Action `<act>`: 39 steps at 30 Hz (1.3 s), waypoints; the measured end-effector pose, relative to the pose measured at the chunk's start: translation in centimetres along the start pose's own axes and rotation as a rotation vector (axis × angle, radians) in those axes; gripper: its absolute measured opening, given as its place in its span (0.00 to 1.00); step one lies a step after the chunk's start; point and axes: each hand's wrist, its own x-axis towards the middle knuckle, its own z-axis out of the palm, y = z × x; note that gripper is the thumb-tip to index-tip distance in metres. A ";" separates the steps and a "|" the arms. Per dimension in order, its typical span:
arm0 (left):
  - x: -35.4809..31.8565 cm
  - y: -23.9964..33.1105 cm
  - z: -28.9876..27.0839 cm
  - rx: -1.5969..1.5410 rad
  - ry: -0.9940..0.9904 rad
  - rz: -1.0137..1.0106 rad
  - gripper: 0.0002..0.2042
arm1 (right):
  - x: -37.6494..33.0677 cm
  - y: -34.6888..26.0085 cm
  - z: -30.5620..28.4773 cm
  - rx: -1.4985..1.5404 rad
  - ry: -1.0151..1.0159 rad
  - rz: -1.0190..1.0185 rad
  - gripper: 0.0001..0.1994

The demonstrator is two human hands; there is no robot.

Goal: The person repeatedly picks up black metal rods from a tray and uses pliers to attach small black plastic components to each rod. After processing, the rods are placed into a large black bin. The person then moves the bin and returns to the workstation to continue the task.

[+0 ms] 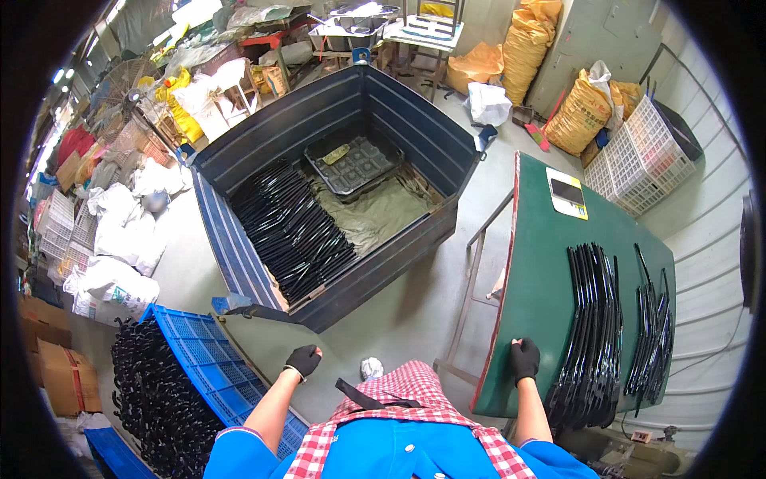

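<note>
My left hand (303,361), in a black glove with bare fingertips, hangs over the floor beside a blue plastic crate (199,351). Its fingers are curled closed and nothing sticks out of them. My right hand (525,358), gloved the same way, is closed at the near left part of a green-topped table (533,263), with nothing visible in it. To its right lies a wide bundle of glossy black rods (589,327), each slightly bent. Farther right is a smaller bundle of black rods (648,339). Neither hand touches them.
Ahead stands a dark metal bin (399,263), holding rows of black rods (291,227) and a black tray (355,160). Many black curved parts (155,391) fill the left side by the blue crate. White crates (642,156) and orange sacks (578,116) stand beyond the table.
</note>
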 end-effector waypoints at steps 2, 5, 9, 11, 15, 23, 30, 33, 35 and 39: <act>2.1 0.3 -0.9 -0.038 0.067 -0.018 0.13 | 0.3 -0.6 0.5 -0.068 0.034 0.022 0.13; 4.5 2.1 0.3 -0.115 0.065 0.063 0.13 | 2.2 -2.7 1.5 -0.073 0.091 0.057 0.13; 7.1 5.7 1.1 -0.091 -0.269 0.204 0.14 | 5.3 -4.0 5.4 0.375 0.082 0.041 0.09; 9.2 6.0 1.1 -0.083 -0.290 0.225 0.14 | 7.9 -6.4 7.4 0.545 0.019 -0.021 0.06; 13.2 7.0 -1.7 -0.166 -0.231 0.093 0.13 | 14.7 -15.1 13.8 0.631 -0.220 -0.171 0.05; 18.6 12.0 -9.3 -0.320 -0.031 -0.205 0.11 | 30.8 -23.7 33.5 0.577 -0.641 -0.145 0.04; 17.1 18.4 -8.2 -0.326 -0.041 -0.565 0.13 | 40.2 -26.3 52.8 0.441 -0.894 0.208 0.08; 12.1 18.5 -4.7 -0.270 -0.095 -0.558 0.14 | 42.7 -28.0 61.3 0.266 -0.869 0.158 0.11; 10.9 20.3 -5.8 -0.341 -0.175 -0.710 0.13 | 44.1 -26.1 70.5 0.285 -0.811 0.206 0.15; 3.8 18.2 -4.3 -0.219 -0.254 -0.942 0.14 | 46.9 -27.4 80.3 0.408 -0.708 0.458 0.17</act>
